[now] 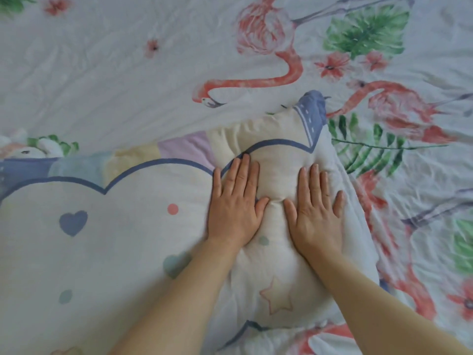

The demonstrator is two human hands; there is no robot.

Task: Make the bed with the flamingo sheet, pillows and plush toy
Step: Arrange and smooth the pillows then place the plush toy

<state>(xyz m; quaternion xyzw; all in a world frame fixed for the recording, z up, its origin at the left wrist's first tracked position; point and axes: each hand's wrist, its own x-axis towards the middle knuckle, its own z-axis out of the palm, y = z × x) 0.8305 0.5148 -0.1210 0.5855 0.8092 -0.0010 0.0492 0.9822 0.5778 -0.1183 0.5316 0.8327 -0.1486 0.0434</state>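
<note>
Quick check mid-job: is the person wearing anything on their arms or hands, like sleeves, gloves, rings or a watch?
Nothing worn shows. The left hand and right hand are bare, without gloves or rings; the left forearm and right forearm are bare to the frame's edge, with no sleeve, watch or bracelet.

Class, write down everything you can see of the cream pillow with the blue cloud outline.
The cream fabric pillow with a blue cloud outline looks soft and padded, printed with hearts, dots and a star, with pastel patches along its far edge. It lies flat on the white flamingo-print sheet. The left hand and right hand press flat on its right end, fingers straight, denting it.
</note>
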